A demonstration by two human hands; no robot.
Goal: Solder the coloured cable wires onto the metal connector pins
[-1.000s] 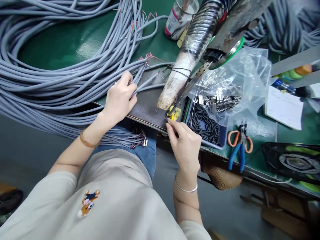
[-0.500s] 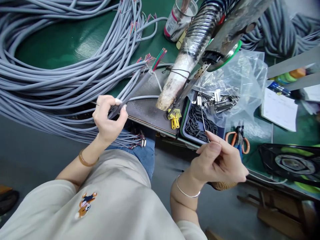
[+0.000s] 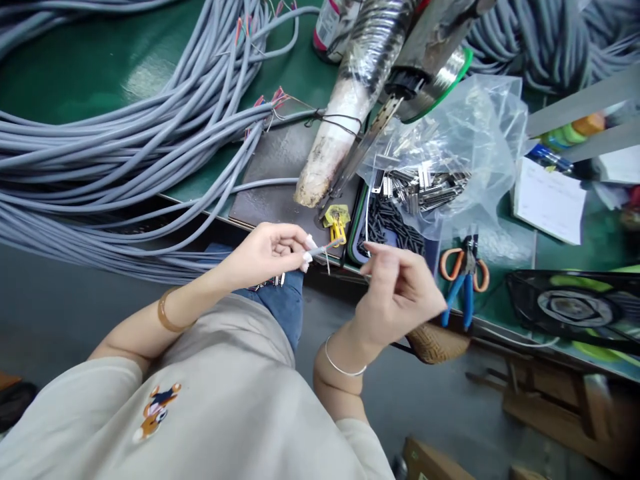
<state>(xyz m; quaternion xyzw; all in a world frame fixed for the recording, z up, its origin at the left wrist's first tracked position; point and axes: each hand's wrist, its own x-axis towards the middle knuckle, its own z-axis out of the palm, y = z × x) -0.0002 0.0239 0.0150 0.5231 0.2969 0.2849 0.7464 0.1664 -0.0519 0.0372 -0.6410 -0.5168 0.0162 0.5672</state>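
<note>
My left hand [image 3: 273, 257] is closed in front of the bench edge, with white wrapping on its thumb and a fingertip. It pinches a grey cable [image 3: 316, 251] by its end, where thin coloured wires point right, close to a yellow clip-like piece [image 3: 338, 227]. My right hand [image 3: 397, 283] is closed too, thumb and forefinger pinching a thin silvery wire [image 3: 367, 217] that rises over a tray. Small black parts [image 3: 385, 227] fill that tray. Some distance separates the two hands.
Many grey cables [image 3: 165, 140] spread over the left side. A foil-wrapped duct [image 3: 345, 107] slants down beside a slotted metal rod [image 3: 367, 143] and a wire spool [image 3: 440, 87]. A plastic bag of metal connectors [image 3: 430, 187], pliers [image 3: 465, 277] and a notepad [image 3: 550, 200] lie right.
My left hand has moved right and down, bringing the cable end from above the bench to near its edge. My right hand has shifted left with the thin wire. The view has shifted slightly.
</note>
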